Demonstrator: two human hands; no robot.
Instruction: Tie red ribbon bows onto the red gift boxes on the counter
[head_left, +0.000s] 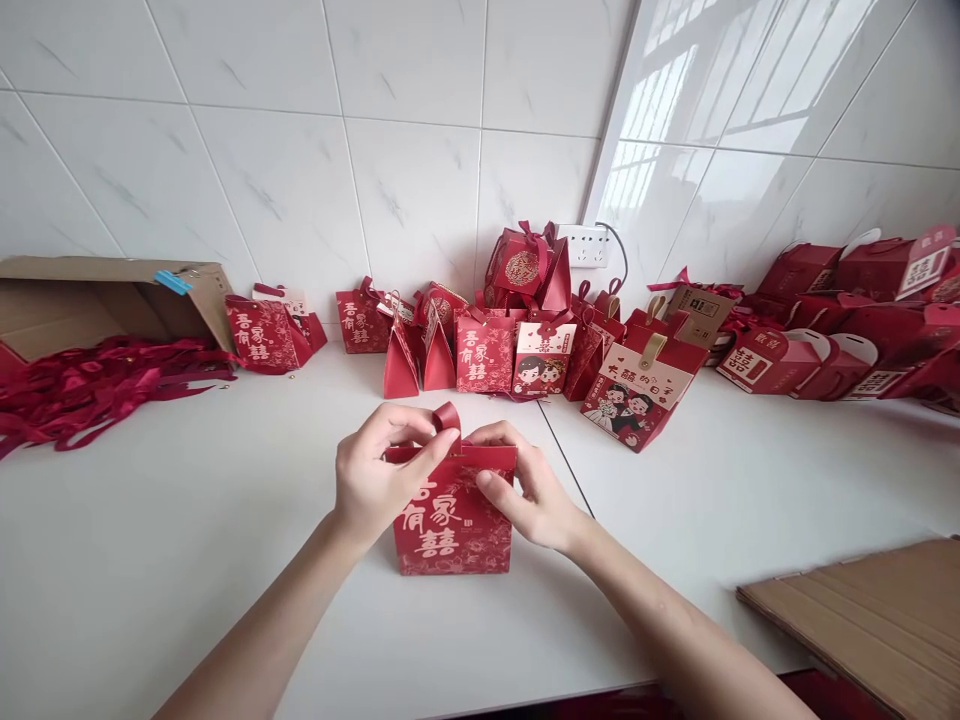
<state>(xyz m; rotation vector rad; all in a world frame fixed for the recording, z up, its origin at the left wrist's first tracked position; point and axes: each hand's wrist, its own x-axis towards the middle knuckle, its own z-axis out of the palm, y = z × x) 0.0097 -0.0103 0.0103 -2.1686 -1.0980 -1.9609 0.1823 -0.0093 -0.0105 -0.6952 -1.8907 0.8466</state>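
A red gift box with pale characters and a floral print stands upright on the white table in front of me. My left hand pinches the dark red ribbon loop at its top edge, thumb and fingers closed on it. My right hand grips the box's upper right side, the thumb on the front face and the fingers behind the top edge. The back of the box is hidden.
Finished-looking red boxes line the wall, with a larger box to their right. More boxes pile up at far right. Red ribbons spill beside an open carton on the left. Flat cardboard lies near right.
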